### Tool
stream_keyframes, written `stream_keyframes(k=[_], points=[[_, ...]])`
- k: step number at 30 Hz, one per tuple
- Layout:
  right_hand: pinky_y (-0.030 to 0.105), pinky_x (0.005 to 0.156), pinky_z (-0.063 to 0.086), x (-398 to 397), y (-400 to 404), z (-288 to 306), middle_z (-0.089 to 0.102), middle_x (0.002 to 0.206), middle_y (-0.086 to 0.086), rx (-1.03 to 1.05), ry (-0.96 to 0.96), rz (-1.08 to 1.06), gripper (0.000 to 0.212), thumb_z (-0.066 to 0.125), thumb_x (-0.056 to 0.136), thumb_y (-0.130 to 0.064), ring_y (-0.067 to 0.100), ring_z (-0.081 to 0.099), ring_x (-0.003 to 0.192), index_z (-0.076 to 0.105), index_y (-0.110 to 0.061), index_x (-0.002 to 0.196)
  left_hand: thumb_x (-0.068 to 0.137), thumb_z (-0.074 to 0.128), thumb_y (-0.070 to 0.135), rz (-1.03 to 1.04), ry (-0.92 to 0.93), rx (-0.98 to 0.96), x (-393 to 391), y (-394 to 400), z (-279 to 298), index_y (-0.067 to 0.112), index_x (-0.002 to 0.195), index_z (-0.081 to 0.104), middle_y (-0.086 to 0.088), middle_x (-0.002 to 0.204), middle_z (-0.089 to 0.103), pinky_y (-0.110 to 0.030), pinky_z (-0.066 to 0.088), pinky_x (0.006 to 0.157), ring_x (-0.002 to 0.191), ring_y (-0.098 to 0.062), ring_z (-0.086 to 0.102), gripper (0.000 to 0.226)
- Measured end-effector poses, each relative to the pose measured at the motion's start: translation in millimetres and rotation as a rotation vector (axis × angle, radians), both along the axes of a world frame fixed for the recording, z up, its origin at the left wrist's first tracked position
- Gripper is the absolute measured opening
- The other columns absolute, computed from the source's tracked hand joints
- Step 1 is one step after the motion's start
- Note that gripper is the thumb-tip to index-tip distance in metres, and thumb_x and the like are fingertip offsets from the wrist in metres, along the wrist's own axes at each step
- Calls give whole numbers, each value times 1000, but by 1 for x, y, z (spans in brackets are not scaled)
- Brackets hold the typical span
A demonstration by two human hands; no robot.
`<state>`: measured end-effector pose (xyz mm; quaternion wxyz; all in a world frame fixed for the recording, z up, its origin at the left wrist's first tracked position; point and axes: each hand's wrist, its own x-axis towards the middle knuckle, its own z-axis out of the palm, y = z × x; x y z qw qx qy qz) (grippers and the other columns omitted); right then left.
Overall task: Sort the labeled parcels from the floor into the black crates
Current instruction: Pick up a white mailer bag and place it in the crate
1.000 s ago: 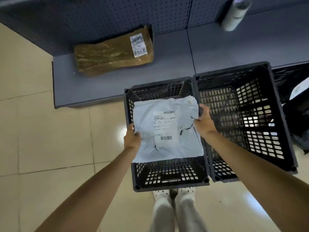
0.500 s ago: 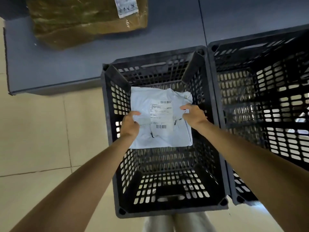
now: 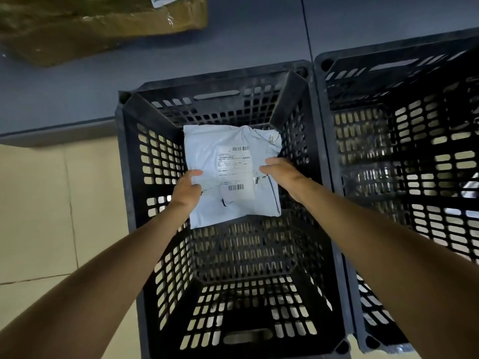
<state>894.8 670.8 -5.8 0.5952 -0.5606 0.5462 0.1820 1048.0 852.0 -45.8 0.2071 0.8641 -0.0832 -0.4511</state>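
The grey parcel (image 3: 230, 172), a soft plastic mailer with its printed label facing up, sits at the centre of the frame, held inside the left black crate (image 3: 134, 156) below the rim and toward the far wall; whether its underside touches the crate floor cannot be told. Risk noted: the bag is limp and creased, so if either side is let go first it may fold, tip on edge against the slotted wall, or land label-down and become unreadable for later checking. A second risk is a corner catching in the wall openings, which would leave it hanging rather than lying flat. The left hand (image 3: 187, 190) pinches the parcel's left edge, thumb on top and the other fingers hidden beneath. The right hand (image 3: 281, 174) grips the right edge, fingers curled over the top surface near the label. Both forearms reach down and forward into the crate from the lower corners of the frame. The second black crate (image 3: 388, 73) stands touching it at right, with nothing visible inside. A brown parcel (image 3: 98, 24) lies on the grey platform (image 3: 246, 35) at upper left.
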Motion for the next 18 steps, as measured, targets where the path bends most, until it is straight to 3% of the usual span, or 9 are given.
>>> stream_keyframes(k=[2, 6, 10, 13, 16, 18], points=[[28, 106, 30, 1, -1, -2, 38, 149, 11, 25, -6, -5, 52, 53, 99, -20, 25, 39, 136, 38, -3, 145, 96, 39, 3, 20, 5, 10, 2, -1, -1, 19, 141, 46, -18, 140, 49, -27, 45, 71, 102, -33, 58, 48], [34, 115, 26, 1, -4, -3, 26, 158, 5, 27, -5, -60, 67, 56, 96, -28, 24, 31, 142, 24, -11, 153, 95, 43, 6, 60, 38, 51, 12, -4, 2, 18, 152, 35, -10, 152, 40, -43, 43, 108, 131, -33, 48, 59], [36, 115, 26, 1, -6, 5, 25, 159, 6, 45, -21, -80, 64, 54, 98, -29, 26, 30, 143, 24, -14, 153, 98, 45, 9, 31, 48, 55, 12, -10, 18, 21, 155, 30, -4, 160, 32, -43, 30, 118, 143, -27, 35, 60], [30, 108, 30, -1, -6, 20, 36, 154, 6, 45, -63, -77, 54, 54, 99, -26, 25, 37, 139, 37, -15, 149, 100, 45, 5, 39, 36, -17, 11, -14, 33, 21, 154, 31, -2, 159, 33, -30, 35, 107, 140, -21, 38, 58], [23, 95, 34, -1, -4, 42, 48, 144, 4, 25, -123, -83, 41, 54, 99, -19, 21, 43, 134, 52, -11, 138, 100, 47, 6, 23, 12, -84, 12, -18, 58, 21, 149, 39, -4, 152, 41, -19, 41, 79, 112, -14, 49, 52], [21, 92, 35, 1, -4, 58, 53, 139, 3, 6, -150, -85, 35, 53, 99, -16, 18, 45, 130, 58, -10, 132, 101, 48, 6, -2, -10, -112, 14, -22, 78, 21, 145, 43, -4, 144, 48, -19, 40, 69, 96, -11, 53, 47]])
